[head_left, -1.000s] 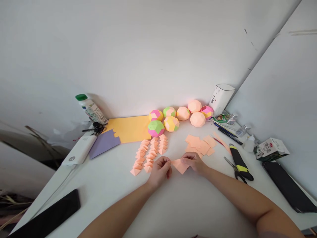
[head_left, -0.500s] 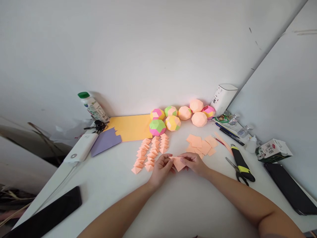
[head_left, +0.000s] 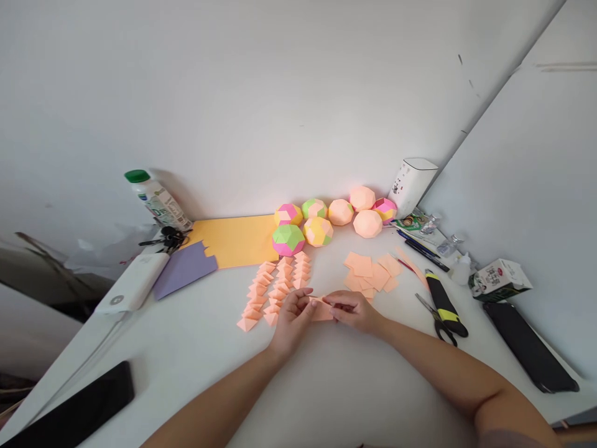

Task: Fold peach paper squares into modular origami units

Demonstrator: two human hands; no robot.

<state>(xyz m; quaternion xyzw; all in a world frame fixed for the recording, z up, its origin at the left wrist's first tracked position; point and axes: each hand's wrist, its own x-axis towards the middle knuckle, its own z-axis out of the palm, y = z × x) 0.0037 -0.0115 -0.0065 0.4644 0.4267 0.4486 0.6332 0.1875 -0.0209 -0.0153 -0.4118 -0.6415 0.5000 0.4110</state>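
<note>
Between my two hands is a small piece of peach paper, its lower edge showing below the fingers. My left hand pinches its left side, thumb on top. On the right side, the fingers of my right hand are closed on the same paper; the fingertips partly cover it. Just left of my left hand stand rows of folded peach paper units. Behind my right hand lies a loose pile of flat peach paper squares.
Several faceted paper balls sit against the wall, beside yellow card and purple card. Scissors, a utility knife, a small carton and a black case lie right. A black phone lies front left.
The paper's downward-pointing corner no longer shows; a straighter lower edge does. My right fingers have curled in closer to the paper. The whole view has shifted slightly.
</note>
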